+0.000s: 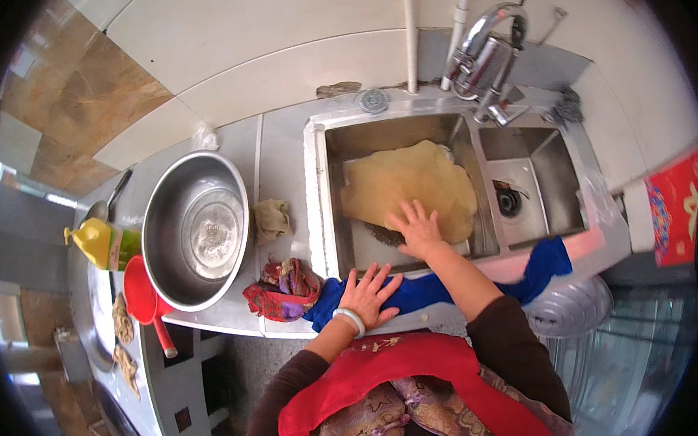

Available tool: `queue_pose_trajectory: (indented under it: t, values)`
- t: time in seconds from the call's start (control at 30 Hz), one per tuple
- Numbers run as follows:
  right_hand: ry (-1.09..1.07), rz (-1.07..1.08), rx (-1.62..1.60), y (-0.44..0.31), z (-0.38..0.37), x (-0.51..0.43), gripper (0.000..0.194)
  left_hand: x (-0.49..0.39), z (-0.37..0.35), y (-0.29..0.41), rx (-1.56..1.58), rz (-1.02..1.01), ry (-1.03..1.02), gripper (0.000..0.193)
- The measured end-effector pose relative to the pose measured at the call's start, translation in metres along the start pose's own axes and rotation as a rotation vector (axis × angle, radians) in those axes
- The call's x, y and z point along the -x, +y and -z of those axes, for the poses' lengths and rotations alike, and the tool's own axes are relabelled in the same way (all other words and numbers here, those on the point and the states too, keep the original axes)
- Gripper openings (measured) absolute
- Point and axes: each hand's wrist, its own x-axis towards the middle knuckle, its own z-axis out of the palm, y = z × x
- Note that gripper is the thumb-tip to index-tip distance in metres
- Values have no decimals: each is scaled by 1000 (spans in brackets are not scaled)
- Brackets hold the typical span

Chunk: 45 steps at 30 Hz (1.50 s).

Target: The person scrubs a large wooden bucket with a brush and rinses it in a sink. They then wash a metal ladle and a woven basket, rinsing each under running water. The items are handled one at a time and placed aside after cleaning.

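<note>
A large, limp, tan sheet-like piece (pixel 413 183) is spread over most of the bigger basin of the steel double sink (pixel 362 257); I cannot tell its material. My right hand (pixel 420 230) reaches into that basin, fingers spread, at the piece's near edge. Partly under this edge sits a dark, round, mesh-like thing (pixel 383 234), perhaps a drain or a scourer. With fingers apart, my left hand (pixel 368 296) rests on a blue cloth (pixel 416 292) laid along the sink's front rim. A pale bangle (pixel 350 322) circles my left wrist.
Left of the sink stand a steel basin (pixel 206 234), a beige rag (pixel 272 220), a crumpled plaid cloth (pixel 284 288), a red ladle (pixel 141 293) and a yellow-capped bottle (pixel 102 243). A chrome faucet (pixel 490 59) rises behind; the smaller basin (pixel 520 179) has a drain.
</note>
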Motion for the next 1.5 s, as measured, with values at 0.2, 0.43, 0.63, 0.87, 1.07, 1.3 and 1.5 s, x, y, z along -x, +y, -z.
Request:
queue_pose_trajectory:
  t: [0.2,0.43,0.63,0.87,1.07,1.3,1.5]
  values:
    - [-235,-367,-158,76,-71,-50,44,-19,-4,-10,303,188,99,68]
    - [53,-3,-1473,15,-2,-43,17,-115,-11,-55,1989,1142,232,94]
    - [94,430,-1149,-43,106,6,29,-146,-6,-49,2747,417,316,61]
    - [455,159,-866,-2,67,-62,15,-197,13,-7,2313,-62,988,33]
    - [70,-518,-413,110,-21,-79,35,-149,17,-56,1862,717,700,11]
    - [-331,-299,-742,19,-9,-43,38,-148,-23,-50,2240,730,385,68]
    - [175,469,-828,-51,68,-12,22,-151,-6,-45,2417,556,555,50]
